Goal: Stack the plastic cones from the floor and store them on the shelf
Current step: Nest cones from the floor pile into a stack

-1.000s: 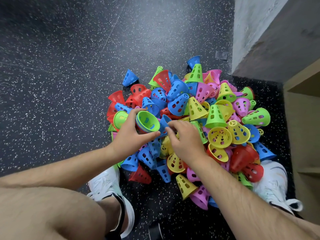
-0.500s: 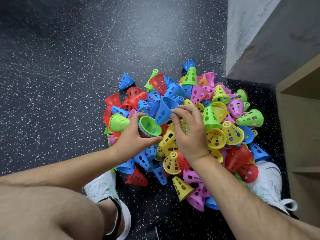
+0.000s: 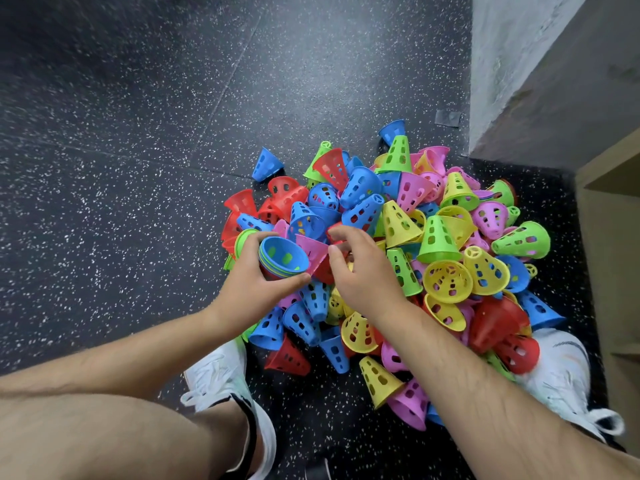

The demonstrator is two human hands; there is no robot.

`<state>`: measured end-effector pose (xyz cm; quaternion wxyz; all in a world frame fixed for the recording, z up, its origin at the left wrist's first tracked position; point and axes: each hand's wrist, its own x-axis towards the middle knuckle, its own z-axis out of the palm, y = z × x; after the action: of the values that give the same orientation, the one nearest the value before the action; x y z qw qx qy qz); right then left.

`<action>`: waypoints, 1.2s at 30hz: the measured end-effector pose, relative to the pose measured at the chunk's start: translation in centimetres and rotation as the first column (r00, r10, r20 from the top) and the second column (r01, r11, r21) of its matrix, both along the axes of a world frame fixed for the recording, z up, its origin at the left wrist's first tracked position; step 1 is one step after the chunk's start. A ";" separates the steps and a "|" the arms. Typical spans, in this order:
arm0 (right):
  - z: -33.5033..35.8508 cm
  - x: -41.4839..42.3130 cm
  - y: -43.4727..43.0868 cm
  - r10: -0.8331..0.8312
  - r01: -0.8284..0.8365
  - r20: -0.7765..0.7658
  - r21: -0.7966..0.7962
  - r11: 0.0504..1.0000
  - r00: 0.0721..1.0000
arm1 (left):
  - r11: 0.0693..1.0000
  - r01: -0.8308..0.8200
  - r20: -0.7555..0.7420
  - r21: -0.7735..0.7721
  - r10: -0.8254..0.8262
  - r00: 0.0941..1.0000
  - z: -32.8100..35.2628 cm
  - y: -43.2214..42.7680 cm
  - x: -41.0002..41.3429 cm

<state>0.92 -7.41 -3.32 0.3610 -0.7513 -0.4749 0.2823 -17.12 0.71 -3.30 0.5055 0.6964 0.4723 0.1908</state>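
Spreading over the speckled dark floor [image 3: 138, 140], the pile of plastic cones [image 3: 436, 237] is bounded on its right by a wooden shelf [image 3: 613, 244] and, farther back on the right, by the corner of a grey wall [image 3: 554, 81]; to the left and on the far side the floor runs open; on the near side a white left shoe [image 3: 221, 382] and a white right shoe [image 3: 561, 368] stand on either side of the heap, the right one pressed against the cones; the left hand [image 3: 256, 282] is raised over the pile's left edge and grips a nested stack of cones [image 3: 284, 256], its mouth tilted up, a blue cone innermost, thumb on the near rim and fingers wrapped round the far side; the right hand [image 3: 360, 271] is just beside the stack, knuckles up, fingers curled down; a pink cone [image 3: 310, 249] lies between it and the stack, at the thumb tip; whether the right hand pinches that cone cannot be told.
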 end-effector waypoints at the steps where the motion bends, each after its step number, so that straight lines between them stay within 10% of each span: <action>1: -0.4 0.0 0.2 0.019 -0.018 0.035 -0.023 1.000 0.999 | 1.000 -0.002 -0.013 -0.006 0.002 1.000 -0.2 -0.2 -0.4; 12: -2.6 -1.3 2.7 0.097 -0.026 0.312 -0.224 0.974 0.945 | 0.999 -0.001 -0.064 -0.037 -0.001 0.998 -1.5 -0.7 -1.6; 29: -1.3 0.1 -0.1 -0.172 0.146 0.167 0.154 0.977 0.971 | 0.997 0.061 -0.022 -0.036 -0.062 0.998 -1.8 -0.7 1.1; 36: -0.6 0.0 -1.8 0.015 -0.031 0.127 0.121 0.992 0.992 | 0.991 0.101 0.033 -0.083 -0.099 0.995 -1.1 -1.2 3.4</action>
<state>0.95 -9.20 -3.89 0.3726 -0.7383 -0.5220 0.2085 -13.70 -0.45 -4.40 0.5501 0.6945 0.4371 0.1548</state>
